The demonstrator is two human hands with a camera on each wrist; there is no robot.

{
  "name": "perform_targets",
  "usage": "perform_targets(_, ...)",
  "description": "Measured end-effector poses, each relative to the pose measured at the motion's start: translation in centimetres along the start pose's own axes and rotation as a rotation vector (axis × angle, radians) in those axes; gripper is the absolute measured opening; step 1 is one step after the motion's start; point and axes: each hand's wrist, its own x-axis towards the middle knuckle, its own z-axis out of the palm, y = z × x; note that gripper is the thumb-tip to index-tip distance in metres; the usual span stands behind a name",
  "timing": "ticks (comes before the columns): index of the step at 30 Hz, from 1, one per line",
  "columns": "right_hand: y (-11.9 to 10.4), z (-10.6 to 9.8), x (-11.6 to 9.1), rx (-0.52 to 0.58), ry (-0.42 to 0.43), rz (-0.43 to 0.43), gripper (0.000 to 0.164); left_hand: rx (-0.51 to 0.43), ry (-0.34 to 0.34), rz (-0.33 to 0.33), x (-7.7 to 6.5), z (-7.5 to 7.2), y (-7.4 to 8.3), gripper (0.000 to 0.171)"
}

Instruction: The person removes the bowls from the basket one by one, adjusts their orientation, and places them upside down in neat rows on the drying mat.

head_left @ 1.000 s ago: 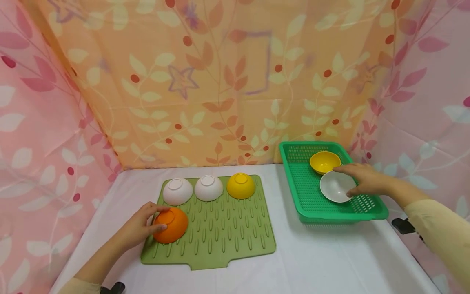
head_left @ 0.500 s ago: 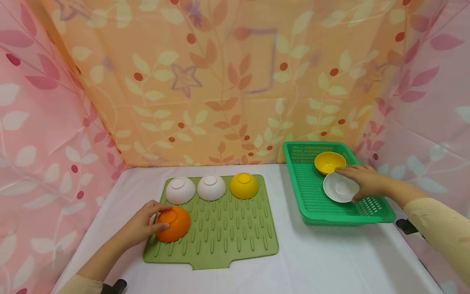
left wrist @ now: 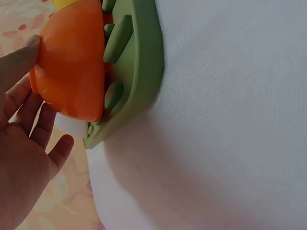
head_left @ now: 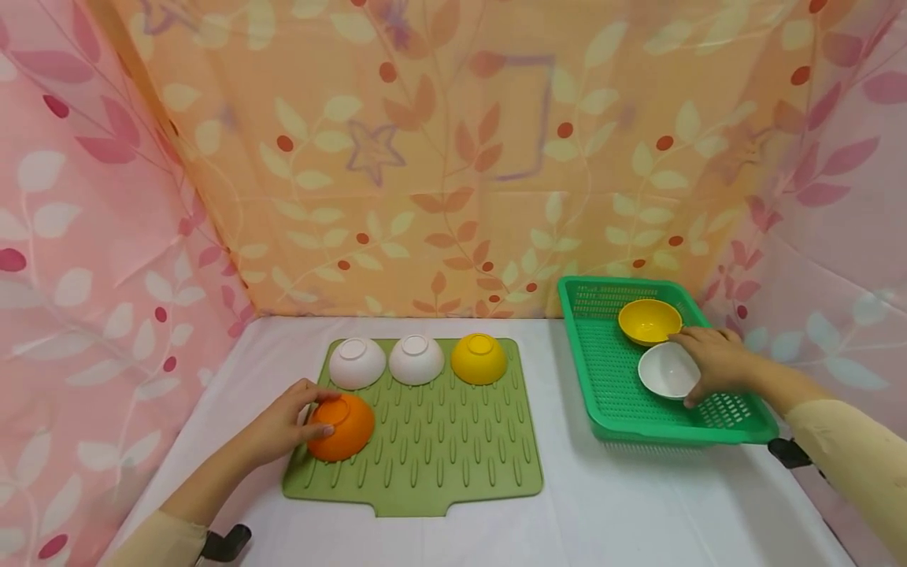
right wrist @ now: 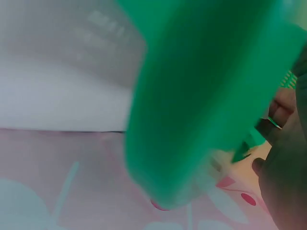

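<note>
An orange bowl (head_left: 347,431) lies upside down on the green drying mat (head_left: 453,472), near its left edge. My left hand (head_left: 294,421) holds it from the left, thumb and fingers against its outside; the left wrist view shows these fingers on the orange bowl (left wrist: 72,62) close up. At the right, my right hand (head_left: 719,366) reaches into the green basket (head_left: 602,394) and grips the white bowl (head_left: 662,370) by its rim, fingers at the far side and thumb at the near side. In the right wrist view the basket's blurred wall hides most of the grip.
Two upturned white bowls (head_left: 357,366) and an upturned yellow bowl (head_left: 479,361) stand in a row along the mat's back edge. Another yellow bowl (head_left: 648,323) sits upright in the basket behind the white one. Patterned cloth (head_left: 425,157) encloses the white table.
My right hand has closed in around the white bowl's rim, its thumb now at the near edge. The left hand stays on the orange bowl. The whole head view has shifted slightly.
</note>
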Motion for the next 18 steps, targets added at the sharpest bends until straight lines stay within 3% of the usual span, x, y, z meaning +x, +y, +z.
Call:
perform_targets(9, -0.3, -0.2, -0.5, 0.032, 0.09, 0.062, 0.117, -0.007, -0.001, 0.003, 0.0, 0.0, 0.0, 0.048)
perform_targets(18, -3.2, -2.3, -1.0, 0.179, 0.23, 0.135, 0.116, -0.003, 0.006, 0.034, -0.2, -0.1, -0.1, 0.048)
